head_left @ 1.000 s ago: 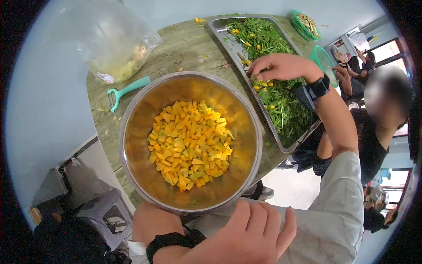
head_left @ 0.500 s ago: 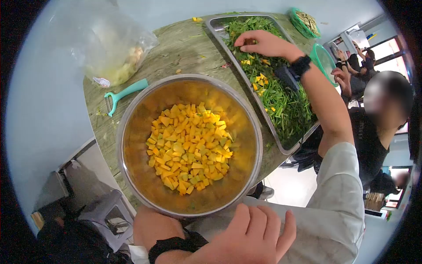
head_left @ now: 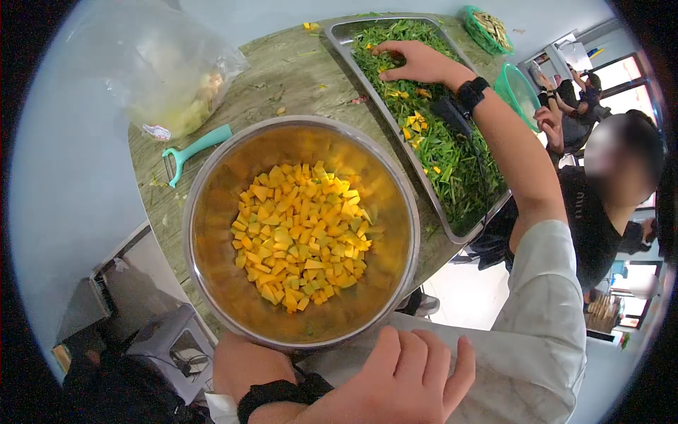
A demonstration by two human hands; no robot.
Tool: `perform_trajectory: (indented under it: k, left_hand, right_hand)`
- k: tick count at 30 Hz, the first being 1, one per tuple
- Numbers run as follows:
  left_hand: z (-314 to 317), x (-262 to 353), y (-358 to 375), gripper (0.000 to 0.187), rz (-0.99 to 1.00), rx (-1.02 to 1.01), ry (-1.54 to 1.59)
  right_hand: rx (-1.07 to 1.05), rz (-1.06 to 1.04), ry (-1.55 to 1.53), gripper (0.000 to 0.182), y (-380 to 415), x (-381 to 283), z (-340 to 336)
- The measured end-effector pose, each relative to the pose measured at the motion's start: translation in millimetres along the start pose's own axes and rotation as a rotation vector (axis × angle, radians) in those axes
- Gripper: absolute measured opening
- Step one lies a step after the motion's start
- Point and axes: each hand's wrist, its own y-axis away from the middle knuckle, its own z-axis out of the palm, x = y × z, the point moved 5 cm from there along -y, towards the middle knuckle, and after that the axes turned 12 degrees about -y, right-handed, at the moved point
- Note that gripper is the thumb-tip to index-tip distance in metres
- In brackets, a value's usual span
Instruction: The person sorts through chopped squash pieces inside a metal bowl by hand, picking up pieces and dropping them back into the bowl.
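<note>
My right hand (head_left: 417, 62) reaches over the metal tray (head_left: 387, 106) of chopped leafy greens (head_left: 462, 169), thumb and fingers apart at the leaves. Nothing held shows between them. A dark object (head_left: 450, 115) hangs or lies by its wrist, above the greens. Yellow-orange pieces (head_left: 415, 124) lie on the leaves. My left hand (head_left: 413, 374) is low in view, fingers loosely spread and holding nothing. Its forearm lies against the steel bowl (head_left: 304, 338), which holds diced pumpkin-like cubes (head_left: 300, 240).
A turquoise peeler (head_left: 198, 146) and a clear plastic bag (head_left: 180, 92) lie left of the bowl. Green baskets (head_left: 514, 92) stand beyond the tray. A person in black (head_left: 590, 226) is at the right, one hand raised near a basket. A grey stool (head_left: 166, 346) stands lower left.
My right hand has shifted slightly left, and its thumb and fingers have parted. The view has moved a little; my left hand stays where it was.
</note>
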Motion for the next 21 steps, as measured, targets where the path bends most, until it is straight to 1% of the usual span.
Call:
perform_trajectory:
  k: [1, 2, 3, 4, 6, 8, 11, 13, 15, 16, 17, 18, 19, 21]
  left_hand:
    - [-13, -1, -1, 0.045, -0.052, -0.067, 0.105]
    - [-15, 0, -2, 0.045, -0.096, -0.075, 0.148]
    - [-16, 1, -2, 0.045, -0.14, -0.081, 0.192]
    - [-10, 6, -1, 0.045, -0.177, -0.026, 0.17]
    - [-2, 6, -1, 0.044, -0.133, 0.054, 0.07]
    - [3, -1, 0, 0.044, 0.036, 0.106, -0.085]
    - [3, 0, -1, 0.044, 0.024, 0.089, -0.074]
    - [4, 0, -1, 0.044, 0.051, 0.077, -0.097]
    - [4, 2, -2, 0.043, -0.033, 0.048, -0.019]
    - [-1, 7, -3, 0.043, -0.13, 0.024, 0.071]
    - [-5, 8, -3, 0.043, -0.166, -0.009, 0.118]
    - [-9, 7, -3, 0.043, -0.203, -0.041, 0.164]
    - [-15, 3, -4, 0.042, -0.179, -0.083, 0.167]
    - [-13, -2, -4, 0.042, -0.095, -0.06, 0.104]
  right_hand:
    - [-0.004, 0.019, 0.034, 0.056, -6, 4, -4]
    - [-0.009, 0.037, 0.067, 0.054, -9, -2, -8]
    - [-0.055, 0.163, -0.098, 0.042, -9, -3, -15]
    - [-0.086, 0.184, -0.106, 0.04, -9, 5, -18]
    - [-0.151, 0.223, -0.123, 0.037, -11, 19, -29]
    - [-0.099, 0.144, -0.093, 0.041, -12, 17, -31]
    - [-0.025, 0.04, -0.043, 0.049, -7, -4, -25]
    - [0.008, -0.016, 0.005, 0.057, -9, -33, -12]
    - [-0.034, -0.104, 0.141, 0.063, -18, -28, 6]
    - [-0.055, -0.148, 0.21, 0.066, -21, -26, 12]
    - [-0.093, -0.079, 0.112, 0.066, -24, -17, 12]
    - [-0.092, -0.054, 0.068, 0.064, -23, -16, 8]
    - [-0.092, -0.03, 0.024, 0.063, -20, -15, 3]
    - [-0.08, 0.018, -0.057, 0.06, -13, -18, -9]
